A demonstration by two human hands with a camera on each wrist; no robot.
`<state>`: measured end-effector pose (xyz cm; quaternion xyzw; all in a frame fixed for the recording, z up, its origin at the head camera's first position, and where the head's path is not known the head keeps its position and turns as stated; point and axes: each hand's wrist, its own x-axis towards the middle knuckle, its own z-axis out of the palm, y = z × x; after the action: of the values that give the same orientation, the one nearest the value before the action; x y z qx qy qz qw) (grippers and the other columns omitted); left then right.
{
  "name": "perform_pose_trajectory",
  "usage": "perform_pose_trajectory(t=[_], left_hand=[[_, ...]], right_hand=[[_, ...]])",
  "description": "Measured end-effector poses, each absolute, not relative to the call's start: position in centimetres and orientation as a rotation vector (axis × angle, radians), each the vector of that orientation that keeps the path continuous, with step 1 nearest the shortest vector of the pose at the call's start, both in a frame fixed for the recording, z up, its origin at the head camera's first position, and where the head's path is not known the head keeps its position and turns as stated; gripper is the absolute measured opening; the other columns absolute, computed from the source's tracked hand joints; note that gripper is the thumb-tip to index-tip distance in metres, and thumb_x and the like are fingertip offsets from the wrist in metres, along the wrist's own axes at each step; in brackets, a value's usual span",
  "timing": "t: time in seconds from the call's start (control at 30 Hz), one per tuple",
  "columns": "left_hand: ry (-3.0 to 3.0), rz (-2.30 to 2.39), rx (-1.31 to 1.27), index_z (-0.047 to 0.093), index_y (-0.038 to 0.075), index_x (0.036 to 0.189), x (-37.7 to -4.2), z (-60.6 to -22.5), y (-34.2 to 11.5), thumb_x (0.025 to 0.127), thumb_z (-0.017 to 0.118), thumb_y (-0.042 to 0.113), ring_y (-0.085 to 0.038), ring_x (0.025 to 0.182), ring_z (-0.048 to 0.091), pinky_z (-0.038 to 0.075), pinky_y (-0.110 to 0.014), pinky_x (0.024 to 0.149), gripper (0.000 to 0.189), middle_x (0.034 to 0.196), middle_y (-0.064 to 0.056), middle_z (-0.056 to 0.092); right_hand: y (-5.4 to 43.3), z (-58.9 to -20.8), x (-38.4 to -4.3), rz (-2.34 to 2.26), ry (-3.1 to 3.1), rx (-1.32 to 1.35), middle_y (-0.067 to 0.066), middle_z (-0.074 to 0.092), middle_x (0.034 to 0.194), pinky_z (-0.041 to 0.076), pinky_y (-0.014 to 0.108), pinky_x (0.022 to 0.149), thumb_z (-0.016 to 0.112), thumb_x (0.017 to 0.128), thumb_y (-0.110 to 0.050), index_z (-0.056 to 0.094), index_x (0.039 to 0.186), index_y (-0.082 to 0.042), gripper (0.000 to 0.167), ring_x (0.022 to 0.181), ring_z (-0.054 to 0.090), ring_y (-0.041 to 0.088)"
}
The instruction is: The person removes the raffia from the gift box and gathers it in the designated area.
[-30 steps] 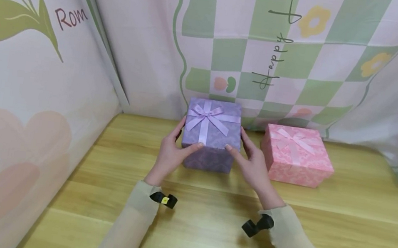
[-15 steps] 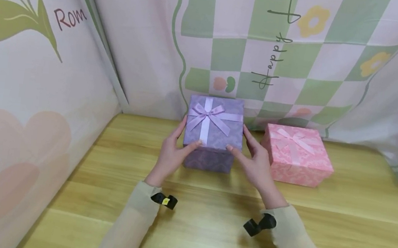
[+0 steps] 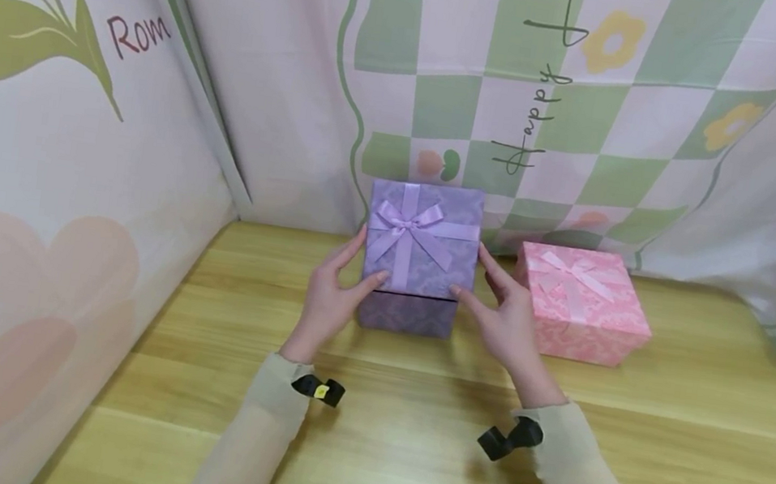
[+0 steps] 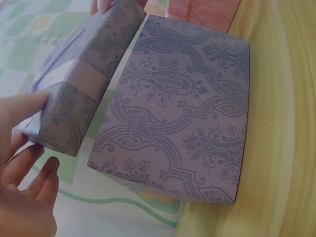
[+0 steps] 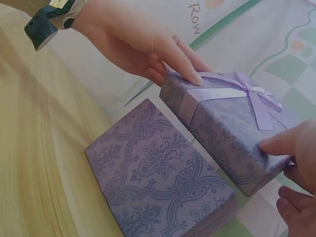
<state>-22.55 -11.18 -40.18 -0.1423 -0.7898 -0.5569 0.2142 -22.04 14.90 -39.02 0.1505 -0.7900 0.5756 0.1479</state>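
A purple patterned gift box stands near the back of the table, its lid raised off the box base. A lilac ribbon with a bow crosses the lid. My left hand grips the lid's left side, thumb on top near the front edge. On the opposite side my right hand holds it the same way. Both wrist views show a gap between the lid and the base. The inside of the base is hidden.
To the right stands a closed pink gift box with a pink bow, close beside my right hand. A checked green and white curtain hangs behind the wooden table. A printed cloth wall borders the left.
The purple lid has risen off its base, held by both hands, and drifted slightly right. More of a gap shows beneath it. The base and the pink box have stayed put.
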Motion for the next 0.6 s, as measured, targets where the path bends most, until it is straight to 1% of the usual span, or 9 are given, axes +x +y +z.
perform_pose_trajectory(t=[0.03, 0.13, 0.2, 0.27, 0.37, 0.47, 0.6], left_hand=[[-2.182, -1.539, -0.397, 0.049, 0.021, 0.152, -22.6, -40.2, -11.2, 0.089, 0.082, 0.024, -0.022, 0.138, 0.046, 0.033, -0.039, 0.116, 0.071, 0.151, -0.005, 0.049], [-2.161, -1.524, -0.406, 0.050, 0.019, 0.152, -22.6, -40.3, -11.2, 0.090, 0.082, 0.021, -0.021, 0.133, 0.052, 0.038, -0.038, 0.113, 0.070, 0.148, -0.005, 0.053], [-2.145, -1.522, -0.418, 0.050, 0.018, 0.152, -22.6, -40.3, -11.2, 0.090, 0.081, 0.019, -0.022, 0.129, 0.055, 0.041, -0.038, 0.111, 0.069, 0.147, -0.005, 0.054], [-2.132, -1.523, -0.432, 0.050, 0.016, 0.152, -22.6, -40.3, -11.2, 0.091, 0.081, 0.017, -0.022, 0.128, 0.056, 0.041, -0.038, 0.110, 0.068, 0.146, -0.007, 0.055], [-2.081, -1.545, -0.482, 0.050, 0.009, 0.150, -22.7, -40.3, -11.1, 0.091, 0.079, 0.010, -0.025, 0.128, 0.057, 0.043, -0.039, 0.109, 0.066, 0.143, -0.012, 0.057], [-2.053, -1.572, -0.520, 0.049, -0.002, 0.147, -21.7, -38.9, -10.7, 0.091, 0.075, -0.003, -0.034, 0.127, 0.057, 0.044, -0.045, 0.108, 0.062, 0.141, -0.021, 0.056], [-2.053, -1.623, -0.529, 0.046, -0.014, 0.143, -20.2, -37.0, -10.2, 0.087, 0.069, -0.018, -0.045, 0.125, 0.055, 0.046, -0.054, 0.103, 0.060, 0.141, -0.031, 0.051]], right_hand=[[14.9, -39.0, -22.0, 1.664, -2.264, 0.432, 0.012, 0.027, 0.164, 0.035, 0.043, 0.114, 0.077, 0.092, -0.006, 0.050, 0.150, -0.008, 0.064, 0.143, 0.038, 0.032], [14.9, -38.9, -22.1, 1.677, -2.235, 0.447, 0.011, 0.048, 0.153, 0.040, 0.046, 0.111, 0.076, 0.092, -0.003, 0.052, 0.149, -0.007, 0.061, 0.134, 0.049, 0.034], [14.9, -38.9, -22.1, 1.682, -2.220, 0.458, 0.013, 0.053, 0.148, 0.044, 0.048, 0.107, 0.075, 0.092, 0.000, 0.052, 0.148, -0.005, 0.061, 0.128, 0.053, 0.034], [14.8, -38.9, -22.2, 1.671, -2.213, 0.465, 0.016, 0.056, 0.144, 0.047, 0.049, 0.103, 0.075, 0.091, 0.003, 0.051, 0.149, -0.004, 0.062, 0.124, 0.056, 0.033], [14.8, -39.0, -22.2, 1.649, -2.208, 0.460, 0.018, 0.058, 0.141, 0.049, 0.048, 0.098, 0.074, 0.090, 0.005, 0.050, 0.149, -0.004, 0.064, 0.120, 0.058, 0.032], [14.7, -38.9, -22.2, 1.647, -2.188, 0.462, 0.017, 0.059, 0.141, 0.051, 0.046, 0.097, 0.074, 0.090, 0.007, 0.052, 0.148, -0.004, 0.063, 0.119, 0.058, 0.030], [14.8, -38.8, -22.1, 1.693, -2.153, 0.483, 0.017, 0.057, 0.142, 0.050, 0.042, 0.100, 0.073, 0.089, 0.010, 0.052, 0.147, -0.003, 0.063, 0.120, 0.058, 0.031]])
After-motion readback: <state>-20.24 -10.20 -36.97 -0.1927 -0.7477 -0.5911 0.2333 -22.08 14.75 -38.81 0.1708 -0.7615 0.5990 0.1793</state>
